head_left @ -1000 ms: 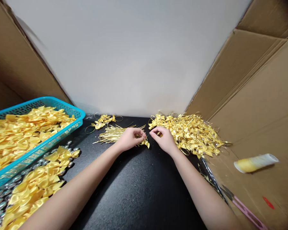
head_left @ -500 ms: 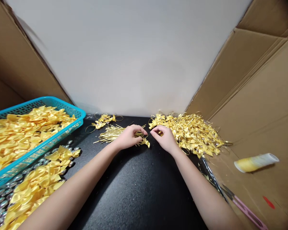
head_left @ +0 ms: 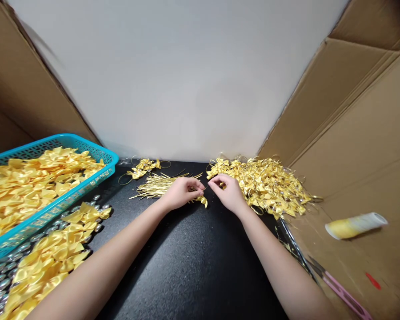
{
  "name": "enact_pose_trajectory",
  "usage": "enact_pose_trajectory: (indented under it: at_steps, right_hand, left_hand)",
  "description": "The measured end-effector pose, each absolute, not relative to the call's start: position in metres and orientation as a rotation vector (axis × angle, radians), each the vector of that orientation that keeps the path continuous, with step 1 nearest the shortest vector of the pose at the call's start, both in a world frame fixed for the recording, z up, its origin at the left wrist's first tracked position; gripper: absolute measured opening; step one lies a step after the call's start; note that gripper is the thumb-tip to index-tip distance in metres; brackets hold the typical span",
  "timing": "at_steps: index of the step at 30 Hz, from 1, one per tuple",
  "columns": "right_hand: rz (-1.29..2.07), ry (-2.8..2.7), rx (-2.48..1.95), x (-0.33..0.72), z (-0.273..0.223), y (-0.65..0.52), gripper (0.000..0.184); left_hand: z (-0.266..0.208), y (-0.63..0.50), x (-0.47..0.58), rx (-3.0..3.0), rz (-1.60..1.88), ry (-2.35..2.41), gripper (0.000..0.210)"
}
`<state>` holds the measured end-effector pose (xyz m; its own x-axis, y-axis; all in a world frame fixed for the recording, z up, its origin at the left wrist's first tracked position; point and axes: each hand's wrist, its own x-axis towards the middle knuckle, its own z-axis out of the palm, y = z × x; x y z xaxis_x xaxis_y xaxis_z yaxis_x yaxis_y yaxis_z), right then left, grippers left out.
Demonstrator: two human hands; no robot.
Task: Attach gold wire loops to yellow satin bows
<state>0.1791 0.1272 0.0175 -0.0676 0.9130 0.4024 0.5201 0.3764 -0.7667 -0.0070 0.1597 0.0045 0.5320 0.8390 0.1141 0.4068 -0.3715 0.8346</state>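
Bow (head_left: 202,201), small and yellow, sits pinched between both hands at the middle of the black counter (head_left: 193,266). The left hand (head_left: 180,192) clenches it; the right hand (head_left: 229,192) has its fingers pinched on a thin gold tie. At 2 o'clock lies a big pile of tied bows (head_left: 270,184); at 9 o'clock the blue basket (head_left: 86,184) and loose bows (head_left: 50,258) remain, so much seems left.

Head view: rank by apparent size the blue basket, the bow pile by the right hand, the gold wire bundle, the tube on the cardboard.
1. blue basket, nearest the camera and cut off by the frame
2. bow pile
3. and 4. gold wire bundle and tube look alike; unranked.
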Motion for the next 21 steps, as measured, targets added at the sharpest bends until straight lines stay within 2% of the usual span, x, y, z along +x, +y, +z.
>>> enact_pose_trajectory:
  at_steps: [14,21]
  right_hand:
    - [0.432,-1.652,-1.279,0.1857,0.0202,0.1292,0.015]
    - [0.503,-1.632,-1.297,0.1861,0.0202,0.1296,0.014]
  left_hand:
    - [-0.0005,0.1584,-0.0065,1.872,0.678,0.948,0.027]
    - [0.0019,0.1590,-0.0067,1.799,0.637,0.900,0.030]
